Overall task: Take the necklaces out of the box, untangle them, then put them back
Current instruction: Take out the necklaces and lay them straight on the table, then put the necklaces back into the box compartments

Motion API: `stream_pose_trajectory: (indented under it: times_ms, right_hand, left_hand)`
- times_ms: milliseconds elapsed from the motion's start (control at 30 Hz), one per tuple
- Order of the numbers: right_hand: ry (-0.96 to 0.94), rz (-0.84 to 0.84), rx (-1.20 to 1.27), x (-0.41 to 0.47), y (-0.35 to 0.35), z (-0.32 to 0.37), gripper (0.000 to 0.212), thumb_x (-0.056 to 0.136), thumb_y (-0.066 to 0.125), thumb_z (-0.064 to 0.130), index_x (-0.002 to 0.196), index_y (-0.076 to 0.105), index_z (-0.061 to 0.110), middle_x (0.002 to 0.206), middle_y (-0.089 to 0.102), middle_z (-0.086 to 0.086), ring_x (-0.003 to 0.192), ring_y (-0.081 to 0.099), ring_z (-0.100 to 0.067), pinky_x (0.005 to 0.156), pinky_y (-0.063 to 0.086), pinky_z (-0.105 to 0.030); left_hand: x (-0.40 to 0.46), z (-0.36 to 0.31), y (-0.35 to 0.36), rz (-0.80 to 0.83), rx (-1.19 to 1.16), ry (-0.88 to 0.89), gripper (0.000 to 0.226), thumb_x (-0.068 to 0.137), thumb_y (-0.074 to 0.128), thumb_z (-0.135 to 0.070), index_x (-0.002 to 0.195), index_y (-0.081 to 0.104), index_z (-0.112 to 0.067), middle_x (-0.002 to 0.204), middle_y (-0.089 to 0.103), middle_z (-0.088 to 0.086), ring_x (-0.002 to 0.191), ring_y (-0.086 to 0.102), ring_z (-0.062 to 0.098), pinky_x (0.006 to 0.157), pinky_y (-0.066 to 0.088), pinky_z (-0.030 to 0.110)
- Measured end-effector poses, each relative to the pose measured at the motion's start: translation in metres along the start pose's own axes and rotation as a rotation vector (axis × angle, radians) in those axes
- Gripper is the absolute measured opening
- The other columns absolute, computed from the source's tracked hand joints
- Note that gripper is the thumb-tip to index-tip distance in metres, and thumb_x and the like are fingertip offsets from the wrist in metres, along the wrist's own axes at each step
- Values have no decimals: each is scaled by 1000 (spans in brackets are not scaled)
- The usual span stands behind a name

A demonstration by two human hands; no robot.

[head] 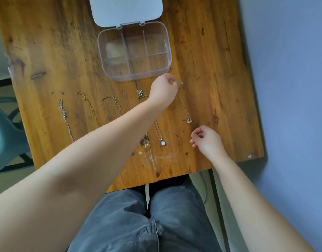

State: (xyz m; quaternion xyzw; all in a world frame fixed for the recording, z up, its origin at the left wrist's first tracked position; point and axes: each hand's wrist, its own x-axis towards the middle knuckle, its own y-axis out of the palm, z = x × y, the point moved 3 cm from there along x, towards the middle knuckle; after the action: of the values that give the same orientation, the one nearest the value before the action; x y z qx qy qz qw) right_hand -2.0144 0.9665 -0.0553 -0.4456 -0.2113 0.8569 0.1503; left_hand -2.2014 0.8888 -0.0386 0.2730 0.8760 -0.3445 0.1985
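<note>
I see a clear plastic compartment box (134,51) open on the scratched wooden bench (211,60), its pale grey lid (126,10) flipped back flat behind it; compartments look empty, though one on the left has a blurry pale patch I can't identify. Left hand (163,90) reaches across just in front of the box, fingers (172,81) pinched together on the clasp end of a thin silver chain necklace with a small openwork pendant (188,121); the chain runs down toward me, pendant on the wood. Right hand (208,140) sits nearer me, close to that pendant but not touching it, fingers curled loosely inward, nothing visibly held. Four more lie stretched in a row to the left: a silver chain with a round pale pendant (163,143) partly under the left forearm, a thin dark-silver chain (112,100), a gold chain (85,99), and a silver chain at far left (62,111). Grey trousers (147,224) below the bench edge.
</note>
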Motion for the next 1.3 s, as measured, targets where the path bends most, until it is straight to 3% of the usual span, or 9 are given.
stream_pose_trajectory:
  times_ms: [167, 367, 533, 633, 733, 900, 1033, 1167, 1300]
  right_hand:
    - [-102, -44, -114, 3, 0, 29, 11, 95, 50, 23, 92, 60, 21, 80, 66, 5, 70, 62, -8, 53, 40, -15]
    - [-364, 106, -211, -6, 60, 118, 13, 93, 49, 17, 88, 60, 22, 75, 66, 2, 67, 61, -9, 54, 44, -21]
    - [-617, 351, -504, -23, 160, 183, 18, 92, 47, 16, 99, 63, 16, 94, 67, -2, 85, 62, -23, 73, 49, -34]
    - [-757, 419, -676, -34, 208, 202, 20, 93, 46, 15, 104, 63, 12, 108, 63, -7, 98, 58, -24, 80, 48, -36]
    - [-809, 450, -773, -40, 234, 206, 22, 93, 44, 15, 104, 63, 11, 109, 60, -9, 98, 57, -27, 77, 49, -38]
    - [-1055, 486, -837, -51, 249, 193, 28, 90, 48, 9, 115, 61, 11, 121, 53, -11, 107, 52, -29, 72, 50, -42]
    - [-1175, 579, -1003, -53, 254, 181, 26, 89, 56, 18, 113, 61, 14, 135, 44, -11, 113, 46, -30, 85, 45, -46]
    - [-949, 611, -645, -45, 239, 191, 12, 91, 59, 23, 91, 64, 12, 127, 52, -6, 103, 52, -16, 86, 44, -31]
    - [-591, 433, -68, -18, 181, 218, 18, 95, 51, 20, 80, 57, 26, 115, 62, -5, 93, 56, -5, 85, 46, -25]
  left_hand:
    - [-25, 43, -50, -55, -11, 116, 26, 93, 42, -15, 114, 58, -17, 98, 61, 1, 79, 55, 14, 66, 43, 25]
    - [-101, 154, -129, -238, 8, -40, 8, 94, 47, -20, 92, 55, -21, 74, 55, -10, 66, 52, 9, 57, 42, 26]
    - [-168, 231, -144, -458, 161, -216, 8, 91, 54, -25, 91, 52, -18, 85, 60, 1, 76, 55, 16, 65, 49, 34]
    - [-184, 252, -124, -393, 292, -272, 21, 88, 60, -30, 97, 54, -12, 94, 58, 7, 90, 53, 27, 78, 46, 44]
    - [-186, 257, -113, -399, 354, -185, 16, 86, 63, -22, 90, 58, -7, 91, 59, 13, 86, 53, 33, 72, 43, 45]
    - [-189, 261, -118, -442, 301, -59, 10, 84, 62, -7, 79, 60, 0, 81, 58, 17, 77, 54, 36, 66, 44, 45]
    - [-191, 263, -139, -533, -27, -85, 7, 87, 58, -7, 82, 56, -2, 84, 56, 10, 80, 54, 25, 71, 45, 32]
    - [-178, 244, -173, -656, -345, -176, 8, 90, 57, -14, 84, 55, -10, 79, 66, 6, 75, 63, 17, 70, 54, 33]
    - [-138, 203, -194, -605, -580, -178, 9, 91, 54, -10, 82, 54, -8, 71, 64, 6, 62, 63, 12, 66, 59, 35]
